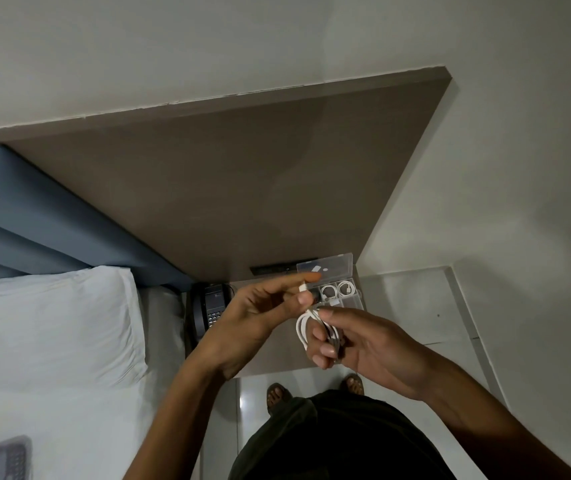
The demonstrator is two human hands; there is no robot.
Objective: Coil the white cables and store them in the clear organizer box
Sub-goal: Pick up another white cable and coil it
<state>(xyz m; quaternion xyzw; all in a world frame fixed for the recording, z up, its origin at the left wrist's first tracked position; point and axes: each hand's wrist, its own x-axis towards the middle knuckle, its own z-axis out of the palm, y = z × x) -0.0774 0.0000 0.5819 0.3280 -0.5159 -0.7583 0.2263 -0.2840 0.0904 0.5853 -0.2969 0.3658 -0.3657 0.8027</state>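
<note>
Head view looks steeply down over a small brown bedside table set against a tall matte brown panel. The right hand grips a smooth white cable, gathered into several rounded loops that stand out to the left of its curled fingers. The left hand pinches the cable's free end, a small white connector, between thumb and forefinger, with the palm turned up. Both hands hover above the table, just in front of the clear organizer box. The box is of glossy transparent plastic, rectangular, split into compartments, with its hinged lid raised against the panel. Two small white coils already lie in neighbouring compartments at the back row, each wound into a neat ring. A dark corded telephone with a keypad sits on the left of the table. Further left is a soft, creased white pillow against a blue padded headboard. The floor is pale glossy tile.
</note>
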